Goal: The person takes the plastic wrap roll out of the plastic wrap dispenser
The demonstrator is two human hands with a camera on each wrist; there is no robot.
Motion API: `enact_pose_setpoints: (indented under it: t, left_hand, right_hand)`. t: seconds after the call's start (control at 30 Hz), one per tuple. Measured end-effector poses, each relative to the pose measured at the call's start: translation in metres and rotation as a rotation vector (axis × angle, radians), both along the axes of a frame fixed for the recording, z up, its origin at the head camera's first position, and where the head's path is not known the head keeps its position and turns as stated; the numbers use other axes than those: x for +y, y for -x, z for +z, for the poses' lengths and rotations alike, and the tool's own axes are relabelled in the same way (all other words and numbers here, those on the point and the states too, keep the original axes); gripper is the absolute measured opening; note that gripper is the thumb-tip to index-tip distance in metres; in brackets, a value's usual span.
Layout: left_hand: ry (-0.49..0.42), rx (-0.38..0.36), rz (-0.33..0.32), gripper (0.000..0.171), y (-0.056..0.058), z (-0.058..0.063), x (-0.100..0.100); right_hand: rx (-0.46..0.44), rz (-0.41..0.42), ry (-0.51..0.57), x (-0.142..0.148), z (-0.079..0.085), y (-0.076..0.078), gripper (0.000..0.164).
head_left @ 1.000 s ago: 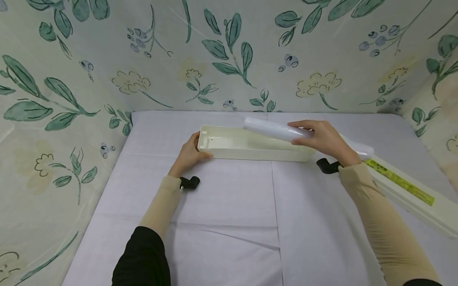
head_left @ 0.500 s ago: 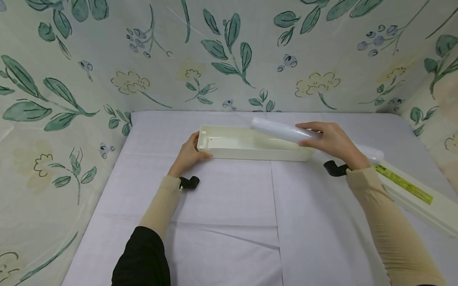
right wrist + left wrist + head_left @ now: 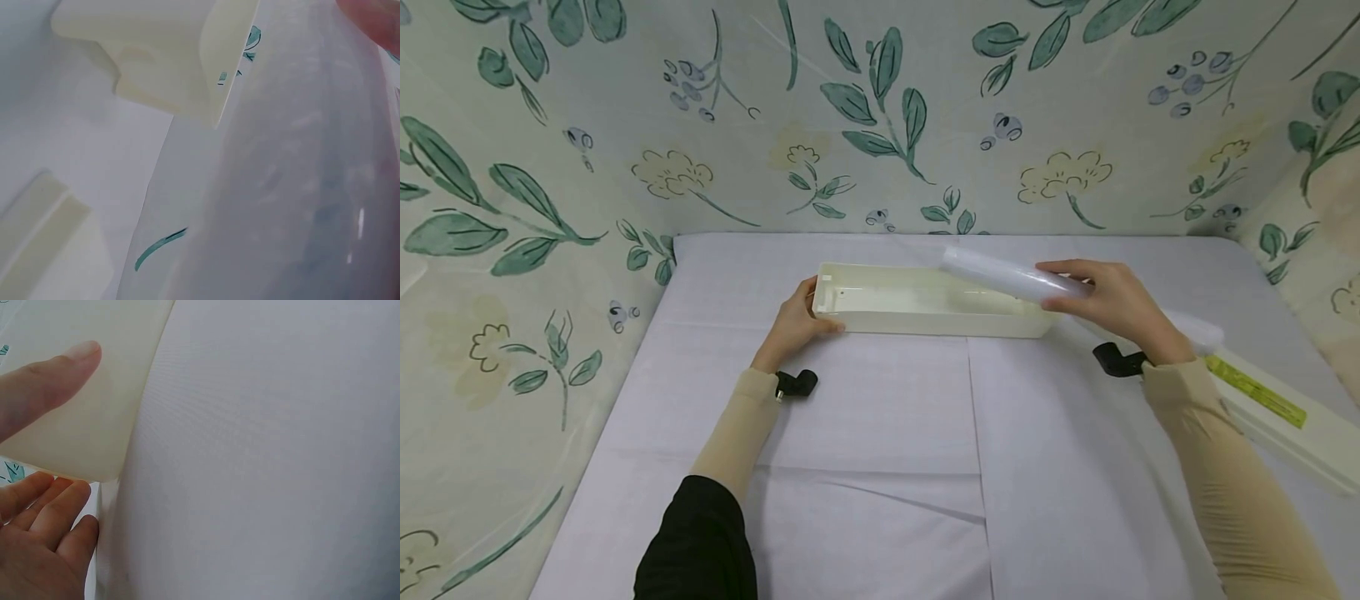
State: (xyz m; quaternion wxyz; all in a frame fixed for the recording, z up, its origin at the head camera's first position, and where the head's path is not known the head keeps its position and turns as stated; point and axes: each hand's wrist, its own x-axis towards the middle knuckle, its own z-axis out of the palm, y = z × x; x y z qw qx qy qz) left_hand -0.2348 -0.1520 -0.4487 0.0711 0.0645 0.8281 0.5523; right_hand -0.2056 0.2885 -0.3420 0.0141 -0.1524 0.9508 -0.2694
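Observation:
A long cream box point(image 3: 910, 324), open at the top, lies across the table. At its left end my left hand point(image 3: 796, 327) grips it, thumb on the front wall and fingers at the end wall. The left wrist view shows that thumb point(image 3: 59, 381) flat against the box point(image 3: 119, 419). My right hand point(image 3: 1116, 304) holds a shiny roll of plastic wrap point(image 3: 992, 277) from above, tilted over the box's right half. Behind the wrist, the roll's right end sticks out. In the right wrist view the roll point(image 3: 300, 156) passes beside the box's end point(image 3: 162, 56).
At the right, a long cream lid-like piece point(image 3: 1311, 450) with a yellow label point(image 3: 1255, 392) lies slantwise on the white tablecloth point(image 3: 880, 417). Floral curtains point(image 3: 737, 125) rise behind the table and along both sides.
My right hand has moved steadily to the right, carrying the roll of plastic wrap with it. My left hand and the box have stayed in place.

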Motion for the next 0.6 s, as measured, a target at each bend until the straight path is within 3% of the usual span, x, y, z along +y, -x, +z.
enact_pose_setpoints:
  t: [0.6]
  left_hand:
    - [-0.006,-0.01,-0.007,0.098,0.0,0.001,0.0]
  right_hand:
    - [0.056,-0.006,-0.008,0.018,-0.002,-0.01,0.056]
